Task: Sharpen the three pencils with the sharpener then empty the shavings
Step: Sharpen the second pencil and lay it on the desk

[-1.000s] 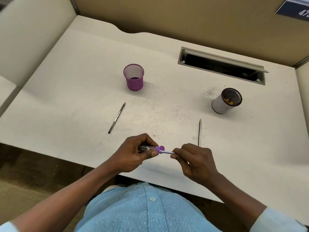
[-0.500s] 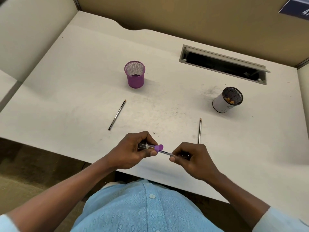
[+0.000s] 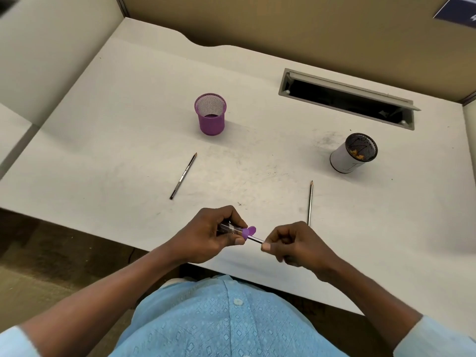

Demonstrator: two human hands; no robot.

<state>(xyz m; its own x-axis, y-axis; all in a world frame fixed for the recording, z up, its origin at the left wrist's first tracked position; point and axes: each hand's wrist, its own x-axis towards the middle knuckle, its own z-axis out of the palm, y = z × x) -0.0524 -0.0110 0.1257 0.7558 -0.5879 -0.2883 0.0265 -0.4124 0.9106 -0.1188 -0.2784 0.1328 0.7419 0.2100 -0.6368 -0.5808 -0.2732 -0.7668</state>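
Over the desk's front edge my left hand (image 3: pixel 211 234) grips a clear sharpener with a purple cap (image 3: pixel 239 231). A pencil (image 3: pixel 256 239) sticks into the purple end, and my right hand (image 3: pixel 296 244) pinches its other end between thumb and fingers; most of that pencil is hidden in my hand. A second pencil (image 3: pixel 183 176) lies on the desk to the left, tip pointing away. A third pencil (image 3: pixel 310 202) lies to the right, tip also pointing away, its near end behind my right hand.
A purple mesh cup (image 3: pixel 210 114) stands at the desk's middle back. A white cup with a dark mesh inside (image 3: pixel 353 154) holds some orange shavings at the right. A grey cable slot (image 3: pixel 347 97) lies open behind it. Partition walls close the back and left.
My right hand has turned on the pencil, its fingers shifting round the shaft. The left hand keeps the sharpener in the same place.
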